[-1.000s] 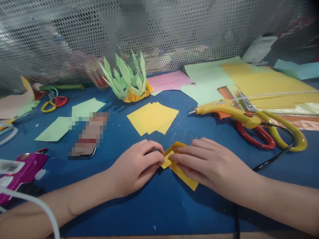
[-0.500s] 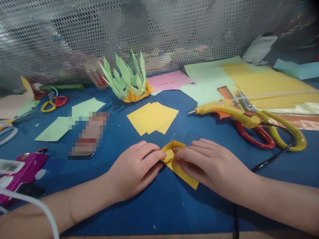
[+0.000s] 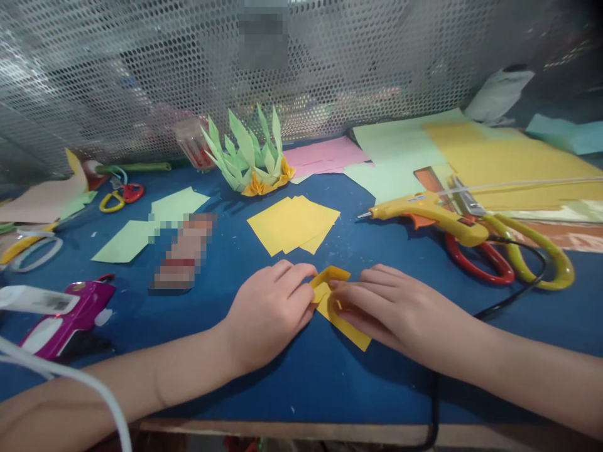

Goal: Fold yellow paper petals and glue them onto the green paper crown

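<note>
A small piece of yellow paper [image 3: 351,329], partly folded, lies on the blue table between my two hands. My left hand [image 3: 276,307] pinches its left corner, fingers closed. On the other side my right hand [image 3: 393,304] grips the paper's upper right part, with fingertips bent over a raised flap. The fingers hide part of the folds. Just beyond them rests a loose stack of yellow paper squares [image 3: 292,223]. Farther back stands a folded paper piece with green pointed leaves [image 3: 245,147] and an orange-yellow base.
At right, a yellow glue gun [image 3: 424,210] lies over large scissors [image 3: 556,263], its black cord running to the front edge. Green [image 3: 125,242] and pink sheets [image 3: 325,156] lie around. At left are a purple tool [image 3: 75,320], a white cable [image 3: 94,383] and small scissors [image 3: 125,196].
The view has shifted slightly, bringing the table's front edge further into sight. Both hands stay on the yellow paper, whose upper flap is folded a little differently between the fingers.
</note>
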### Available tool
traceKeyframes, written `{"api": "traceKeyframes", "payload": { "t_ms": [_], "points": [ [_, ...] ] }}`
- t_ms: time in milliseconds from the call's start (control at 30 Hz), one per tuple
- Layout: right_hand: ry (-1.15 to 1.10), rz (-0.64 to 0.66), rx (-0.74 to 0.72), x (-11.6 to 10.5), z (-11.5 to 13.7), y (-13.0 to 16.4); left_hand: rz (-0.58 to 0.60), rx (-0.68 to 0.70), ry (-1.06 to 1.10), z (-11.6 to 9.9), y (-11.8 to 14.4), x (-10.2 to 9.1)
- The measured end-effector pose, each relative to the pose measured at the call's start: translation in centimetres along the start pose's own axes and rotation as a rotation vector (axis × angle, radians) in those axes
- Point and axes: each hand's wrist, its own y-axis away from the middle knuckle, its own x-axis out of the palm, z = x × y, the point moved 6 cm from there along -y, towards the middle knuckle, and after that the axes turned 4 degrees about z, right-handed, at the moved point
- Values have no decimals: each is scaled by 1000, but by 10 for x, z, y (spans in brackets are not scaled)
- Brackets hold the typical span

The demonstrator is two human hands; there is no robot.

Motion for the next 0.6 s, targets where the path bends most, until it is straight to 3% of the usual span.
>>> {"api": "traceKeyframes", "payload": {
  "t_ms": [267, 600],
  "points": [
    [54, -27, -86, 0, 3, 3, 134, 126, -82, -8, 2, -5],
    [87, -38, -87, 5, 3, 6, -57, 168, -120, -8, 9, -8]
  ]
}}
